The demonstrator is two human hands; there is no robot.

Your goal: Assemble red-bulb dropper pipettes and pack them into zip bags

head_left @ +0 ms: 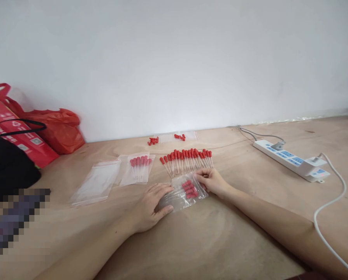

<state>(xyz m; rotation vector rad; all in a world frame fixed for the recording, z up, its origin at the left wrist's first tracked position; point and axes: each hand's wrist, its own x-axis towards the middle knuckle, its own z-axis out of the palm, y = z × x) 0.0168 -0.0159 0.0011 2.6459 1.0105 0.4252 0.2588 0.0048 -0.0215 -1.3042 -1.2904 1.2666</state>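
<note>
A clear plastic bag [180,200] holding several red-bulbed droppers [190,188] lies between my hands. My left hand [155,204] rests at its left end, thumb and fingers apart. At the bag's upper right edge, my right hand [211,181] pinches the plastic. Just beyond the hands is a row of loose droppers with red bulbs [185,154] and thin clear stems. To the left lies a filled bag of droppers [139,168], and further left a stack of flat clear bags [98,182].
Loose red bulbs [153,140] and a clear bag [166,137] lie near the wall. A white power strip [290,160] with a white cable [318,210] is at right. Red bags [57,130] and a black item [10,169] stand at left.
</note>
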